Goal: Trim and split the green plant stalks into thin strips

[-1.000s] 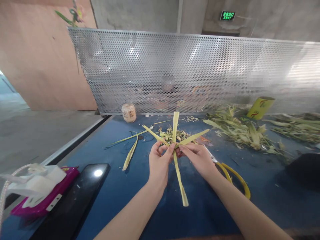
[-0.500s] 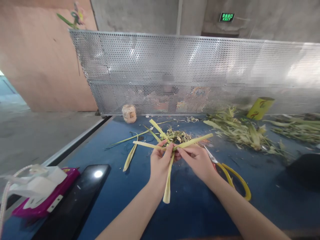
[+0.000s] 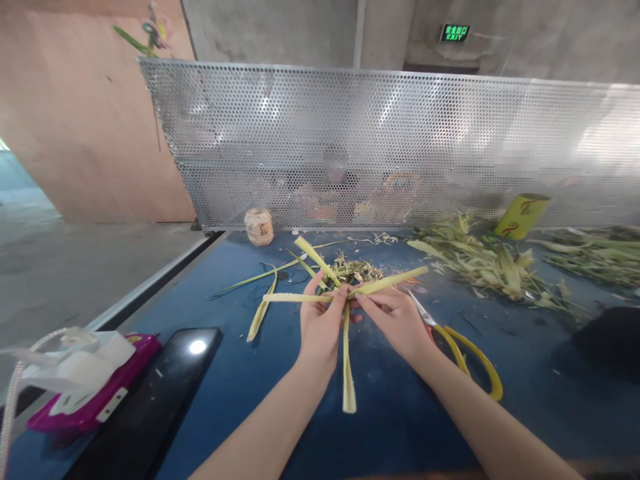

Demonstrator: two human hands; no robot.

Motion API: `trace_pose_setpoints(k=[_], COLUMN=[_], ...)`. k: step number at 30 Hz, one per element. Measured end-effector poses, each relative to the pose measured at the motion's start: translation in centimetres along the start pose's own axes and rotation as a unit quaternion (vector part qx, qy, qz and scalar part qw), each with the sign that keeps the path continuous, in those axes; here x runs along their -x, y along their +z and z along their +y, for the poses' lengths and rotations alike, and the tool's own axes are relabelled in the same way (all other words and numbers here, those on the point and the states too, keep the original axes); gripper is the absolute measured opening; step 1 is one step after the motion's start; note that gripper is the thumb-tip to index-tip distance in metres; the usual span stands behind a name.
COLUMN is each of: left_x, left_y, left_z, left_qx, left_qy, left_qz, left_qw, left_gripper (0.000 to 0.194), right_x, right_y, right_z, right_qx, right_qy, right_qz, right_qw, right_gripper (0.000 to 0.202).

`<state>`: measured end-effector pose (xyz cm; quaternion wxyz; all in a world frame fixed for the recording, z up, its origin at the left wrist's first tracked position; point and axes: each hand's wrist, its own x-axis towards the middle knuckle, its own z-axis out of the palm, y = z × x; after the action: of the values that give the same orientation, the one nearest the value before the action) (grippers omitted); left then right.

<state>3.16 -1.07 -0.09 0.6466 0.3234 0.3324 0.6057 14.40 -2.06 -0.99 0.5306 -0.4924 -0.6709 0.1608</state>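
Observation:
Several flat, pale green-yellow leaf strips [image 3: 349, 383] cross at a small centre, their loose ends pointing left, right, up-left and down toward me. My left hand [image 3: 323, 327] pinches the crossing between thumb and fingers from the left. From the right, my right hand [image 3: 393, 317] is closed on the same crossing, at the base of the right-pointing strip. My fingers hide most of the centre. Just behind the hands lies a heap of dry plant scraps [image 3: 356, 271]. Scissors with yellow handles [image 3: 485, 370] rest on the table beside my right wrist.
Loose strips [image 3: 260, 317] lie left of my hands on the blue table [image 3: 395, 427]. A phone [image 3: 155, 393] and a magenta power strip with white plugs [image 3: 90, 400] sit front left. Behind stand a twine roll [image 3: 259, 228], leaf piles [image 3: 485, 263], a yellow-green roll [image 3: 523, 217] and a perforated metal screen [image 3: 300, 120].
The strip end hanging toward me has swung right, and the left-pointing end has dropped slightly. My left fingers have shifted a little; both hands keep their hold on the crossing.

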Motion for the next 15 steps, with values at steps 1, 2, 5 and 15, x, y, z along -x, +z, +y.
trace_pose_setpoints(k=[1, 2, 5, 15], left_x=[0.06, 0.13, 0.26, -0.07], left_y=[0.04, 0.05, -0.03, -0.1], left_z=[0.05, 0.07, -0.01, -0.31], left_qx=[-0.012, -0.021, -0.024, 0.003], left_qy=[0.003, 0.01, 0.029, 0.03], left_qz=[0.004, 0.005, 0.004, 0.017], left_qw=[1.0, 1.0, 0.999, 0.999], left_gripper=[0.06, 0.059, 0.062, 0.064], right_x=[0.05, 0.1, 0.2, -0.2], right_y=[0.07, 0.13, 0.13, 0.57], right_z=[-0.02, -0.03, -0.02, 0.48], right_qx=[-0.005, -0.01, -0.022, -0.232], right_qy=[0.01, 0.018, 0.036, 0.192], right_qz=[-0.004, -0.006, -0.009, 0.037], right_qw=[1.0, 1.0, 0.999, 0.953], right_gripper=[0.022, 0.022, 0.021, 0.025])
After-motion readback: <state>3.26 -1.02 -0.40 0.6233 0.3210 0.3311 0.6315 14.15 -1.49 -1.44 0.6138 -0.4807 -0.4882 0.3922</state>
